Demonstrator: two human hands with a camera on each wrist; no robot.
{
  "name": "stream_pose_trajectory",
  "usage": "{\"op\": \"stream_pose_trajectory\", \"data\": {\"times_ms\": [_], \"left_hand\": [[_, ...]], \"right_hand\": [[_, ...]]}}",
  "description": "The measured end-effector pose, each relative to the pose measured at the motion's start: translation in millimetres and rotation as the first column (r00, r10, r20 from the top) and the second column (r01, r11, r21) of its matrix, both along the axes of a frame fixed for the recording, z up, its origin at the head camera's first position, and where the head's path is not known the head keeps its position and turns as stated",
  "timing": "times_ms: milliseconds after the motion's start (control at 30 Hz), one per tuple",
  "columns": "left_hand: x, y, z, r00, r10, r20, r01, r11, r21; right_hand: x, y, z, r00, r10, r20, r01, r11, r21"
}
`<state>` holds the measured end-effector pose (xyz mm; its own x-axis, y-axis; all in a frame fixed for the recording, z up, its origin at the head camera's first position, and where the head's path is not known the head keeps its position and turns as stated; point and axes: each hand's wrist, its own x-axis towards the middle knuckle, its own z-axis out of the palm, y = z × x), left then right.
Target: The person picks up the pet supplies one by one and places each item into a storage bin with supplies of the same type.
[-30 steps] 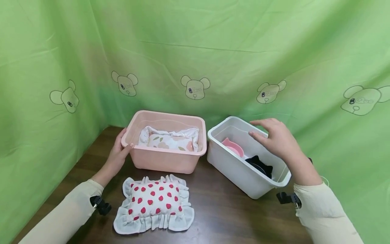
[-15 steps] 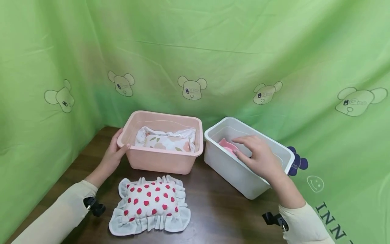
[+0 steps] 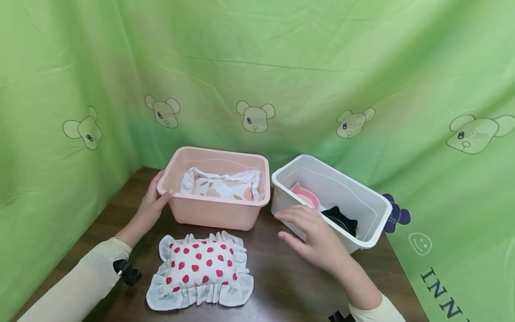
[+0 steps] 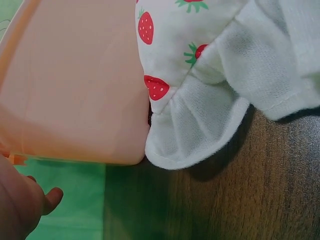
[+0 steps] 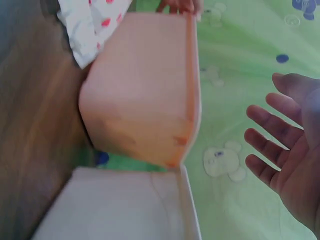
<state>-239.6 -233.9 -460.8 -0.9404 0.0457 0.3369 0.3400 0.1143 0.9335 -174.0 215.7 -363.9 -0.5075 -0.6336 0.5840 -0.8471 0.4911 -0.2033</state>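
Note:
My left hand (image 3: 146, 212) grips the left side of a pink plastic bin (image 3: 215, 214), thumb over the front rim. Inside it lies a floral cushion (image 3: 225, 188) with a white frilled edge. In front of the bin, a small strawberry-print pillow (image 3: 203, 264) with a pale ruffle lies flat on the table; its ruffle fills much of the left wrist view. My right hand (image 3: 315, 235) hovers with nothing in it, fingers spread, in front of a white bin (image 3: 342, 179). That bin holds a pink cat-eared bowl (image 3: 306, 196) and a black cat-eared one (image 3: 342, 221), partly hidden by the front wall.
A green curtain (image 3: 257, 71) with bear drawings hangs close behind both bins and along the left side. The dark wooden table (image 3: 273, 286) ends at the right beside printed letters on the cloth. The two bins stand nearly corner to corner.
My right hand has come down from above the white bin, across it, to the front left, uncovering the black bowl again. My left hand stays on the pink bin.

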Motion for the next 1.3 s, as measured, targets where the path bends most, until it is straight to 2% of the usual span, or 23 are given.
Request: {"op": "stream_pose_trajectory", "data": {"times_ms": [100,367,567,633,833,900,1067,1233,1300], "left_hand": [[-0.8,0.1,-1.4,1.0,0.003,-0.002,-0.003,1.0,-0.001],[-0.5,0.2,-2.4,1.0,0.005,0.001,-0.005,1.0,-0.001],[2.6,-0.3,-5.1,1.0,0.018,0.005,-0.018,1.0,0.013],[1.9,0.0,-5.1,1.0,0.022,0.006,-0.023,1.0,0.01],[-1.2,1.8,0.5,1.0,0.022,0.018,-0.022,1.0,-0.009],[-1.8,2.3,1.7,1.0,0.016,0.023,-0.016,1.0,-0.006],[-1.3,2.4,1.7,1.0,0.016,0.021,-0.016,1.0,0.002],[-1.0,2.5,1.9,1.0,0.016,0.019,-0.016,1.0,0.0],[-1.1,2.6,2.2,1.0,0.012,0.017,-0.013,1.0,0.004]], "right_hand": [[5.2,-7.9,-9.2,0.999,0.003,0.04,-0.003,1.0,0.019],[4.9,-23.1,-38.6,0.994,0.019,0.108,-0.027,0.997,0.074],[1.6,-34.5,-60.7,0.972,0.054,0.228,-0.08,0.991,0.109],[0.8,-38.0,-68.0,0.955,0.037,0.295,-0.08,0.987,0.136],[0.6,-47.7,-88.2,0.92,0.011,0.393,-0.103,0.972,0.213],[0.3,-49.4,-93.7,0.895,0.017,0.446,-0.125,0.969,0.215],[-3.4,-52.5,-105.9,0.812,0.026,0.584,-0.167,0.968,0.189],[-5.6,-56.3,-115.0,0.765,0.005,0.644,-0.191,0.957,0.22],[-5.2,-58.5,-117.1,0.753,-0.012,0.658,-0.194,0.951,0.239]]}}
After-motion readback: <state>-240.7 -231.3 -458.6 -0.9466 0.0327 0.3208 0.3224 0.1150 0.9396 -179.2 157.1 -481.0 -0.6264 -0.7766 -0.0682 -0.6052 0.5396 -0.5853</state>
